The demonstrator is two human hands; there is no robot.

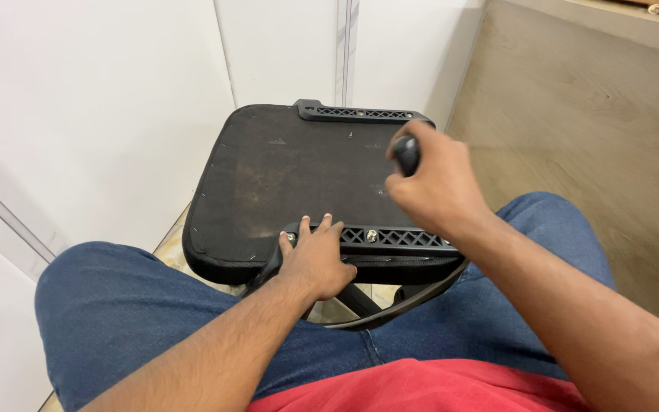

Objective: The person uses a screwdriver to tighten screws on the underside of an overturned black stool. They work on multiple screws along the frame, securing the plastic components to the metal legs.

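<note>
1. Right hand (432,187): fingers curled tight round a black handle (406,154), held over the right part of the seat base (291,175).
2. Left hand (316,259): fingers spread flat, pressing on the near bracket (390,238) with its bolt (372,236).
3. The seat base lies underside up across the knees, its far bracket (360,113) toward the white wall (101,114).

Under the left hand (316,261): black plastic bracket (390,238) with open lattice pattern, silver bolt heads. Ahead of the fingers: dull black seat underside (291,172), brownish dusty smudges. In the right fist (432,187): black tool handle (406,154). Below both wrists: blue denim jeans (116,305), red shirt (421,387). Beyond: white panels (93,114), tan wood-grain board (589,130).
</note>
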